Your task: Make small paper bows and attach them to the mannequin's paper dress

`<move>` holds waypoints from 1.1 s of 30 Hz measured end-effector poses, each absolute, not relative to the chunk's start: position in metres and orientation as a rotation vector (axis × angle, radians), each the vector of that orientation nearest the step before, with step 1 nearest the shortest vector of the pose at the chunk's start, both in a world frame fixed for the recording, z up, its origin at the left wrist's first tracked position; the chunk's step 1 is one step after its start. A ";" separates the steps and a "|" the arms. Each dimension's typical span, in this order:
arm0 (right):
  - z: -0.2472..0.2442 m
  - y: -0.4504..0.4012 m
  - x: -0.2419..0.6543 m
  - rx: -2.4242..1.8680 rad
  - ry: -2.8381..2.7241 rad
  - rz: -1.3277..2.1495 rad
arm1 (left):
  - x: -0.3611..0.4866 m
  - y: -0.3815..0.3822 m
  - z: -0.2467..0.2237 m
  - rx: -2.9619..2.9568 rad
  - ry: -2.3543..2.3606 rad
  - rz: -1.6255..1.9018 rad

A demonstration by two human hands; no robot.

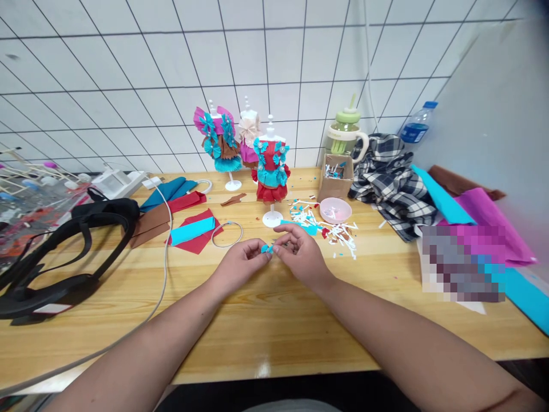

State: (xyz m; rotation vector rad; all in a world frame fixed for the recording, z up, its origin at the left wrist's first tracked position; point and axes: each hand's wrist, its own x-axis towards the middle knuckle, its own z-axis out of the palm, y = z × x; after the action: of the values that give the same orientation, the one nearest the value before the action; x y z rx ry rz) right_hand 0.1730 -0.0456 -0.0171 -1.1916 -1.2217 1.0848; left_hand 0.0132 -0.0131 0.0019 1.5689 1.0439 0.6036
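Between my fingertips, just above the wooden table, is a small blue crepe-paper bow (266,249). My left hand (243,260) pinches its left side with thumb and forefinger. On its right side, the thumb and fingers of my right hand (302,254) are closed on it. Straight ahead stands a small white dress form (271,177) in a red and blue paper dress trimmed with blue bows. Two more dressed forms stand behind it, one in pink, brown and blue (221,137), the other in cream and pink (249,134).
White paper strips (338,234) lie scattered by a pink bowl (335,210) and a cardboard box (335,180). Folded coloured paper (193,230), a wire ring (227,234), a cable (165,269) and a black headset strap (107,257) are at left. Checked cloth (386,177) lies at right.
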 end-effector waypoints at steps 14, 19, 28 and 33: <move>-0.015 -0.047 0.174 -1.199 -1.268 1.069 | 0.015 -0.014 0.006 1.542 1.074 0.657; -0.018 -0.046 0.175 -1.188 -1.307 1.083 | 0.013 -0.013 0.005 1.637 1.072 0.589; -0.017 -0.049 0.174 -1.200 -1.426 0.960 | 0.014 -0.014 0.005 1.673 1.044 0.490; -0.018 -0.047 0.175 -1.220 -1.378 0.891 | 0.011 -0.012 0.006 1.652 1.052 0.575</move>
State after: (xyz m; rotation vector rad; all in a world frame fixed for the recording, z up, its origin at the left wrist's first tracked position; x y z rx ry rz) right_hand 0.1751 -0.0473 -0.0180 -1.2198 -1.3777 0.8906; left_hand 0.0113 -0.0120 0.0058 1.6516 1.0519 0.5749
